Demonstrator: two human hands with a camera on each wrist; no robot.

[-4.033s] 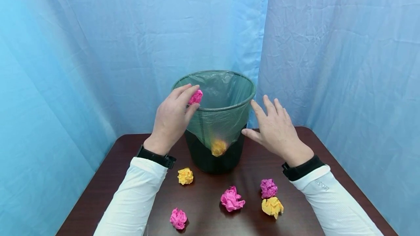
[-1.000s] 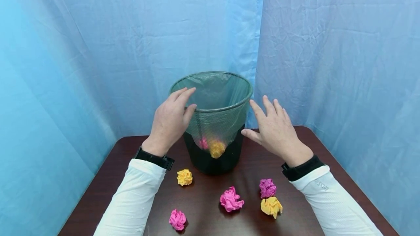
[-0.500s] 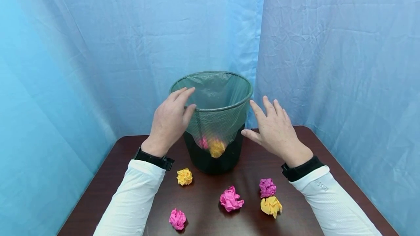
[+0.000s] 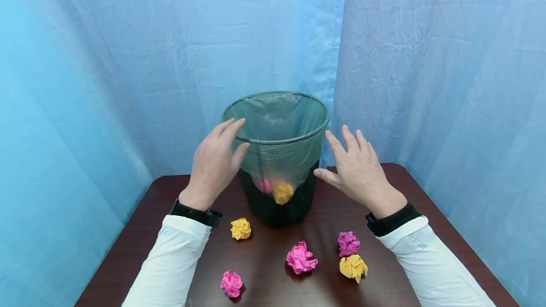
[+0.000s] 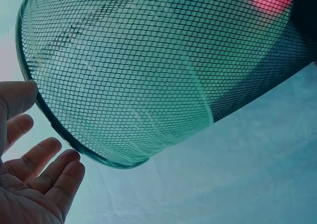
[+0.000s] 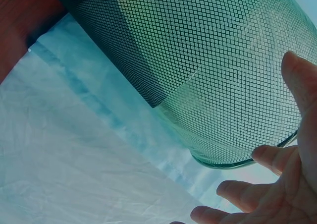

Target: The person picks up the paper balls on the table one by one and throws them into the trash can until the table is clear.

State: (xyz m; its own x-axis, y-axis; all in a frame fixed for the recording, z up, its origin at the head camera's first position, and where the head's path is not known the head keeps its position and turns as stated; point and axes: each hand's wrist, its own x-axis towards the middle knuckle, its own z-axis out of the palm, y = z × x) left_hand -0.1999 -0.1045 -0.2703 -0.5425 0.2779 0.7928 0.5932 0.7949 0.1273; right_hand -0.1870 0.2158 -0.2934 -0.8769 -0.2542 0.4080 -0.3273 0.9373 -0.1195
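A mesh wastebasket [image 4: 277,212] lined with a thin green plastic bag [image 4: 294,155] stands at the back of the table. Through the mesh, a yellow paper ball [image 4: 282,192] and a pink paper ball [image 4: 265,185] show inside it. My left hand [image 4: 215,162] is at the basket's left rim, fingers spread and holding nothing; the left wrist view has the thumb by the rim [image 5: 54,122]. Beside the right rim, my right hand [image 4: 360,169] has its fingers spread and holds nothing. Whether either hand touches the basket I cannot tell.
On the dark table [image 4: 264,250] lie a yellow ball [image 4: 241,229], a pink ball [image 4: 232,283], a larger pink ball [image 4: 301,257], a purple ball [image 4: 348,243] and a yellow ball [image 4: 353,268] touching it. Blue curtains [image 4: 170,37] surround the table.
Four seconds ago my left hand held a pink paper ball over the rim; it now lies in the basket. Since then the left hand has drawn back slightly leftward. The right hand stays put.
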